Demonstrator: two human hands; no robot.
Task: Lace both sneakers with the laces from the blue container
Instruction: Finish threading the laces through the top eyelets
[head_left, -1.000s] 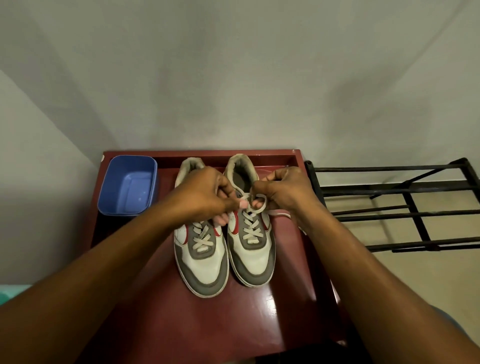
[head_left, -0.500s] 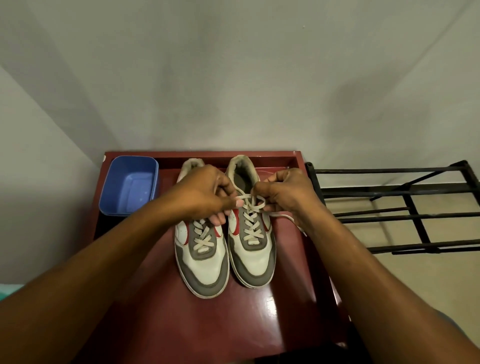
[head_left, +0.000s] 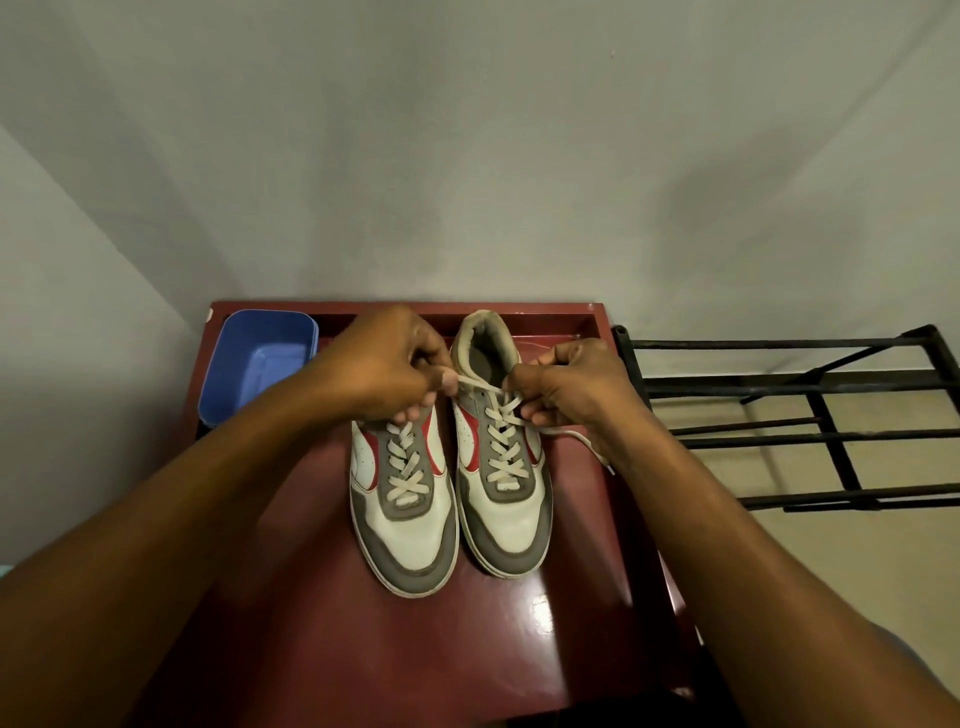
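Lace (head_left: 501, 447) on the right sneaker (head_left: 511, 525) is the one in work, crossed up to the top eyelets. Left sneaker (head_left: 402, 519) shows a full criss-cross, though its top is hidden under the left hand (head_left: 387, 366). Both sneakers sit side by side mid tabletop (head_left: 467, 649), toes toward the person. Container (head_left: 265, 358) at the back left corner looks empty.

Hands: left hand pinches one lace end just above the right sneaker's tongue, drawn taut across the collar. Right hand (head_left: 571, 387) grips the other end by the top right eyelet, fingers curled. A slack tail runs from it toward the tabletop's right edge. Can't tell whether a knot is forming, because the fingers cover that spot.

Handling, my read: lace is flat, soft and light with no stiffness, so it only carries tension and will slip back through the eyelets if let go. Best hold is close to the eyelets near the crossing, not out on the tail. Sneaker is light and will likely slide on the glossy tabletop under uneven pull, so tension both ends equally. Likely step is snugging or tying the top. Rack (head_left: 779, 389) at right isn't involved.
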